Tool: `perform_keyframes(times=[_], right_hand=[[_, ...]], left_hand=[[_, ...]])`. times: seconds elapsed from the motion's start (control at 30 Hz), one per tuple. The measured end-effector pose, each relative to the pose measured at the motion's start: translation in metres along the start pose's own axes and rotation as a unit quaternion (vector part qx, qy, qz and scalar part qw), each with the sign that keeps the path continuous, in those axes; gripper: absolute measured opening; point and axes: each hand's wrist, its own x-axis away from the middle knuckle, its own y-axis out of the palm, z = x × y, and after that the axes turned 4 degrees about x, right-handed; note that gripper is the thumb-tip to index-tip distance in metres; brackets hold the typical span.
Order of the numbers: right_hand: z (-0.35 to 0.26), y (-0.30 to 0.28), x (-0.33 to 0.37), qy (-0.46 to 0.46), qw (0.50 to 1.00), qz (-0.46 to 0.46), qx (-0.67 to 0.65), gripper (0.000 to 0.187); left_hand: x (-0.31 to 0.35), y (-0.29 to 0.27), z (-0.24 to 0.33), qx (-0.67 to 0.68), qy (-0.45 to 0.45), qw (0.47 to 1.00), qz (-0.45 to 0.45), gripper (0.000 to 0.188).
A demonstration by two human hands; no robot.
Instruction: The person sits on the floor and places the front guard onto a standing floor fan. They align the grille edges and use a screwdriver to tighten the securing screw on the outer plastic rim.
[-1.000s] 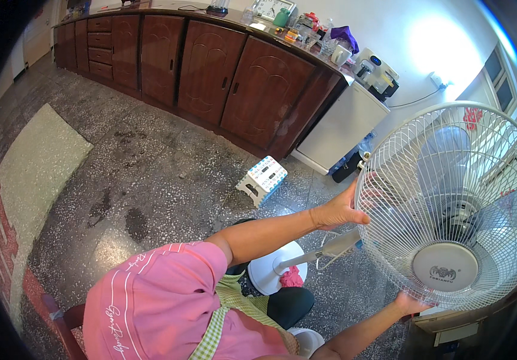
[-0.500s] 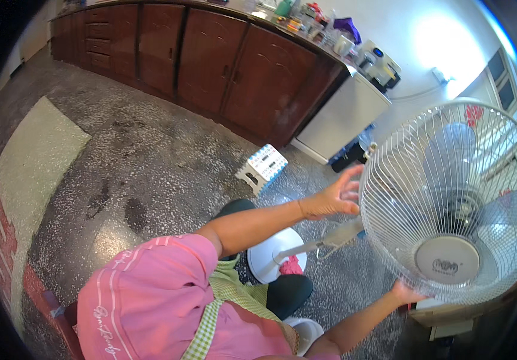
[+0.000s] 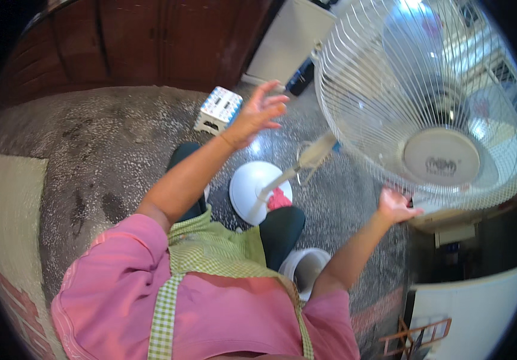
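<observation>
Since the earlier frames, the left hand (image 3: 257, 115) has come off the fan (image 3: 426, 102) and now hovers just left of the grille rim, fingers spread and holding nothing, while the view has tipped down and closer so the fan fills the upper right. Right hand (image 3: 395, 206) sits at the grille's lower edge, fingers curled up against the wire; whether it truly grips the rim I cannot tell. The fan is a white pedestal type: a round wire cage of fine radial spokes, translucent blades behind it, and a round pale hub cap (image 3: 441, 157) bearing a small dark emblem, low in the cage. Its face is turned toward the person and tilted slightly up. A pale pole (image 3: 282, 177) runs slanting down-left from the head to a round white base (image 3: 247, 189) on the speckled floor, just ahead of the person's knees. Something small and red (image 3: 279, 199) lies on the base. A small white step stool (image 3: 219, 108) with a blue-dotted top stands beyond the left hand, near the dark wooden cabinets (image 3: 126, 48).
</observation>
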Motion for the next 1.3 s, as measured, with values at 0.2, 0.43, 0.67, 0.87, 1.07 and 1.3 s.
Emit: perform_keyframes(times=[0.2, 0.43, 0.67, 0.87, 1.07, 1.3], right_hand=[[0.045, -0.049, 0.037, 0.093, 0.994, 0.062, -0.021, 0.069], [0.180, -0.076, 0.132, 0.432, 0.878, -0.004, 0.205, 0.042], [0.309, 0.083, 0.144, 0.393, 0.780, -0.272, 0.404, 0.019], [0.452, 0.244, 0.112, 0.171, 0.734, -0.486, 0.442, 0.014], [0.603, 0.450, 0.076, -0.268, 0.682, -0.578, 0.360, 0.015], [0.715, 0.597, 0.039, -0.431, 0.582, -0.490, 0.485, 0.027]], left_hand=[[0.019, -0.053, -0.012, -0.044, -0.112, 0.974, 0.193, 0.059], [0.038, -0.117, -0.037, -0.003, -0.161, 0.936, 0.314, 0.037], [0.044, -0.183, -0.017, 0.057, -0.094, 0.893, 0.437, 0.027], [0.022, -0.225, -0.021, 0.113, -0.089, 0.871, 0.471, 0.030], [-0.001, -0.231, 0.005, 0.180, -0.085, 0.869, 0.453, 0.030], [-0.021, -0.301, 0.006, 0.215, -0.153, 0.802, 0.536, 0.029]])
